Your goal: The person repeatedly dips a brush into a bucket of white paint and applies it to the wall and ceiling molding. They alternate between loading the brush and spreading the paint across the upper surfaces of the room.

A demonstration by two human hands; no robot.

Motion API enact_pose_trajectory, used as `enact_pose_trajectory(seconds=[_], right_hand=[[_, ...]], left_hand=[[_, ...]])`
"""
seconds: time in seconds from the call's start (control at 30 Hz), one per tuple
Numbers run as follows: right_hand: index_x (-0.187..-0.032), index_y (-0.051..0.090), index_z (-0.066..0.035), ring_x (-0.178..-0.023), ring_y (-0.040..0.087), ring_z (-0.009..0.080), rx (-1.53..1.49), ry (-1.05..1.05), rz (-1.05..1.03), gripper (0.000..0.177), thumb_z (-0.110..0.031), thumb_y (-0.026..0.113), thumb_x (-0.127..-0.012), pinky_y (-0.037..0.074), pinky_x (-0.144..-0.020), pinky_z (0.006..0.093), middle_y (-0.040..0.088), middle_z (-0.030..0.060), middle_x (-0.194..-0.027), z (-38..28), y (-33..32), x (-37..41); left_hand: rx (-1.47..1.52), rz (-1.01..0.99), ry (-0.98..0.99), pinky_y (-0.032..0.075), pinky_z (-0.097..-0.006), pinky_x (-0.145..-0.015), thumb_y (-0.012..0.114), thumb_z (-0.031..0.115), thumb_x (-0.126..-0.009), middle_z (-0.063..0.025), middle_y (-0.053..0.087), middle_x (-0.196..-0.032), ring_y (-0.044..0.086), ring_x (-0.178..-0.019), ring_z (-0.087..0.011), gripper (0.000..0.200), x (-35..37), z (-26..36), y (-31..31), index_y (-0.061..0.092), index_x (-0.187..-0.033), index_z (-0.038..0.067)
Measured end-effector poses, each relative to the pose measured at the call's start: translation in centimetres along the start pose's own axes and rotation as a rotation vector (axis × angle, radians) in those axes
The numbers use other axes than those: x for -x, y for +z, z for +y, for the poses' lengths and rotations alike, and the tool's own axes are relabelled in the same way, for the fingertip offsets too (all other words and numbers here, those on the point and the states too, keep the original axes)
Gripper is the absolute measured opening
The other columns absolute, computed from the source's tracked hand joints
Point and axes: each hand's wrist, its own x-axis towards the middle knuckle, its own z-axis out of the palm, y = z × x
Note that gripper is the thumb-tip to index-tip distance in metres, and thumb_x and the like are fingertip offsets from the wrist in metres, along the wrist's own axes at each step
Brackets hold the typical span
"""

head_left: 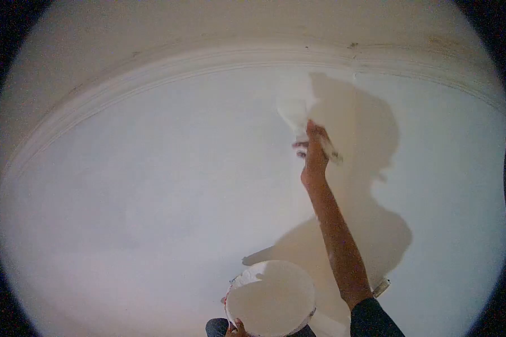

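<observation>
Here, the right hand (316, 143) clasps what seems a brush (294, 117) at the white wall (168, 163); the left hand (236, 329) grips a bucket (248, 277) near its left edge.

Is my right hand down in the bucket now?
No, your right hand is up by the wall, holding a handled tool, while your left hand is at the rim of the bucket.

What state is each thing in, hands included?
Right hand: raised, closed around the brush
Brush: held at the wall, motion-blurred; contact unclear
Left hand: fingers at the bucket's rim, partly out of frame; grip unclear
Bucket: open, pale contents inside, rim smeared
Wall: pale, partly in shadow
Moulding: pale, dark marks near its upper edge
</observation>
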Motion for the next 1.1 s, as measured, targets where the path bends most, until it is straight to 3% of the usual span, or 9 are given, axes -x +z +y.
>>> enact_pose_trajectory(seconds=[0.2, 0.47, 0.57, 0.7, 0.77, 0.87, 0.93, 1.1], right_hand=[[-0.093, 0.056, -0.011, -0.06, 0.056, 0.0109, 0.135, 0.134, 0.067, 0.033, -0.041, 0.06, -0.084, 0.04, -0.049, 0.0246, 0.058, -0.0001, -0.083, 6.7, -7.0, 7.5], [-0.086, 0.055, -0.01, -0.057, 0.055, 0.0115, 0.289, 0.352, 0.131, 0.032, -0.042, 0.059, -0.084, 0.04, -0.048, 0.0249, 0.057, 0.0007, -0.079, 14.5, -18.7, 14.5], [-0.085, 0.054, -0.011, -0.057, 0.055, 0.0114, 0.364, 0.467, 0.119, 0.032, -0.042, 0.06, -0.084, 0.041, -0.047, 0.0253, 0.057, 0.0007, -0.075, 16.9, -22.4, 17.6], [-0.085, 0.053, -0.011, -0.057, 0.054, 0.0105, 0.434, 0.602, 0.197, 0.029, -0.039, 0.061, -0.084, 0.04, -0.048, 0.0235, 0.058, 0.0021, -0.073, 19.5, -25.9, 19.8], [-0.086, 0.053, -0.012, -0.061, 0.054, 0.0096, 0.35, 0.632, 0.288, 0.027, -0.038, 0.061, -0.084, 0.039, -0.05, 0.0227, 0.058, 0.0014, -0.073, 19.9, -25.7, 19.8], [-0.088, 0.054, -0.014, -0.064, 0.054, 0.0093, 0.296, 0.635, 0.345, 0.025, -0.038, 0.061, -0.084, 0.039, -0.054, 0.024, 0.057, 0.0, -0.074, 19.8, -22.7, 15.0], [-0.089, 0.054, -0.015, -0.065, 0.053, 0.0101, 0.164, 0.412, 0.314, 0.024, -0.037, 0.061, -0.084, 0.038, -0.058, 0.0269, 0.056, -0.0013, -0.076, 18.8, -19.8, 10.9], [-0.091, 0.055, -0.013, -0.066, 0.054, 0.0104, 0.126, 0.199, 0.211, 0.022, -0.033, 0.062, -0.083, 0.039, -0.058, 0.0276, 0.056, -0.0011, -0.077, 9.0, -10.2, 1.9]], left_hand=[[-0.1, 0.031, 0.001, 0.026, -0.0236, -0.034, 0.065, 0.044, -0.08, 0.0026, 0.039, -0.049, 0.033, -0.037, -0.0079, 0.043, 1.1, 1.1, 0.8, 0.05, -0.078, 0.004], [-0.323, 0.073, 0.195, 0.026, -0.0246, -0.035, 0.062, 0.039, -0.084, 0.0025, 0.042, -0.048, 0.034, -0.039, -0.0066, 0.041, 4.0, 3.3, 3.5, 0.055, -0.081, -0.001], [-0.207, 0.129, 0.294, 0.026, -0.0242, -0.036, 0.061, 0.039, -0.085, 0.002, 0.047, -0.052, 0.036, -0.042, -0.0061, 0.041, 5.0, 3.9, 4.8, 0.057, -0.081, -0.002], [-0.251, 0.144, 0.24, 0.026, -0.0237, -0.037, 0.062, 0.038, -0.084, 0.0023, 0.047, -0.055, 0.036, -0.044, -0.0057, 0.04, 2.9, 1.9, 3.1, 0.057, -0.086, -0.002], [-0.429, 0.167, 0.182, 0.028, -0.0235, -0.039, 0.065, 0.038, -0.082, 0.0013, 0.049, -0.059, 0.038, -0.046, -0.0065, 0.044, 0.3, -0.7, 0.0, 0.055, -0.096, -0.002], [-0.402, 0.113, 0.124, 0.029, -0.0237, -0.039, 0.066, 0.036, -0.082, 0.0012, 0.048, -0.059, 0.038, -0.045, -0.0067, 0.048, 1.9, 1.3, 1.4, 0.051, -0.107, -0.003], [-0.344, 0.13, 0.108, 0.029, -0.0236, -0.039, 0.066, 0.035, -0.082, 0.0015, 0.048, -0.059, 0.037, -0.045, -0.0064, 0.049, 2.3, 1.9, 2.7, 0.05, -0.11, -0.002], [-0.174, 0.152, 0.163, 0.025, -0.0235, -0.038, 0.065, 0.033, -0.083, 0.0032, 0.043, -0.054, 0.033, -0.043, -0.0057, 0.048, 1.9, 1.2, 3.4, 0.05, -0.11, -0.003]])
